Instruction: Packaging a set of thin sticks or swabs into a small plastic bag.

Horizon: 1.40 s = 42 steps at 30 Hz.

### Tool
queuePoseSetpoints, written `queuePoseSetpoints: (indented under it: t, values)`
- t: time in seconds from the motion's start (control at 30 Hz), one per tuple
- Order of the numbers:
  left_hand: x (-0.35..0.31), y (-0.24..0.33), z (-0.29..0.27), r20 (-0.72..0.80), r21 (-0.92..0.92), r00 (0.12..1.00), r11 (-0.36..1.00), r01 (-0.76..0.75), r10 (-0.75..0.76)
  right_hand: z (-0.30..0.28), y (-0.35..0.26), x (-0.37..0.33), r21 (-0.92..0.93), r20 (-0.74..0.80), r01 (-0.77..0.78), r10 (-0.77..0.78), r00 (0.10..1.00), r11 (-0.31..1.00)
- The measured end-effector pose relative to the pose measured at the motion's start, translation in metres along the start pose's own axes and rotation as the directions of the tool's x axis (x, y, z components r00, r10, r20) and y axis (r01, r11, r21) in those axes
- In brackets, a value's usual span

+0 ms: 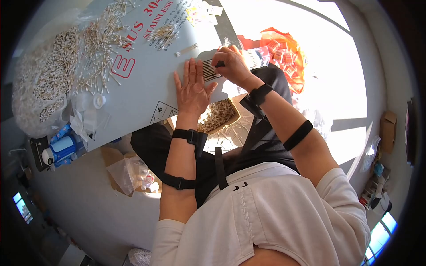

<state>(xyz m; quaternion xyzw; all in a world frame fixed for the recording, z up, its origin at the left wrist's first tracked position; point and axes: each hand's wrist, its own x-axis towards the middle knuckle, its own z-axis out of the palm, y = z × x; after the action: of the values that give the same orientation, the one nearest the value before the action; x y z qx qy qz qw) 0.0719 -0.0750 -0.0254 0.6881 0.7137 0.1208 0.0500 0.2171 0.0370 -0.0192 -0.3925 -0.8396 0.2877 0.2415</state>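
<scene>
My left hand [193,88] lies flat on the grey tabletop [146,88], its fingers stretched forward. Its thumb and index finger border a row of cotton swabs [211,71] set side by side. Over the right part of that row is my right hand [233,64], fingers bent and closed around a small black object [220,64] whose kind I cannot make out. Beyond the right hand lies a clear plastic packet [255,58]. Farther off on the tabletop are a small bundle of swabs [186,50] and a loose heap of swabs [164,35].
A large clear bag of swabs [57,75] and scattered swabs [100,48] cover the left side. An orange bag of packets [284,57] stands at the right. Below the table edge, a cardboard box [224,116] holds swabs. A blue-and-white bottle [60,150] is at lower left.
</scene>
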Motion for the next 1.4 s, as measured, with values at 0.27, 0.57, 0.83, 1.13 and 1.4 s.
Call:
queuePoseSetpoints:
  t: [0.27, 0.57, 0.83, 1.13, 1.4]
  values:
    - [0.000, 0.000, -0.002, 0.028, -0.024, 1.000, 1.000, 0.013, -0.012, -0.013, -0.004, 0.002, 0.015, 0.119, 0.028, -0.029, 0.992, 1.000]
    - [-0.001, -0.001, -0.001, 0.034, 0.001, 0.999, 1.000, 0.021, -0.021, -0.017, 0.002, -0.003, 0.046, 0.111, 0.230, -0.234, 0.966, 0.972]
    - [0.000, 0.000, -0.001, 0.028, -0.010, 0.999, 1.000, 0.018, -0.018, -0.007, -0.003, -0.008, -0.188, 0.063, 0.318, -0.311, 0.948, 0.929]
    - [-0.001, 0.000, -0.001, 0.032, -0.009, 0.999, 1.000, 0.021, -0.020, -0.006, -0.014, -0.002, -0.103, 0.036, 0.046, -0.042, 0.998, 0.994]
    - [-0.001, 0.000, -0.001, 0.045, 0.015, 0.999, 1.000, 0.011, -0.011, -0.012, -0.016, 0.010, -0.115, 0.150, -0.036, 0.053, 0.987, 0.993]
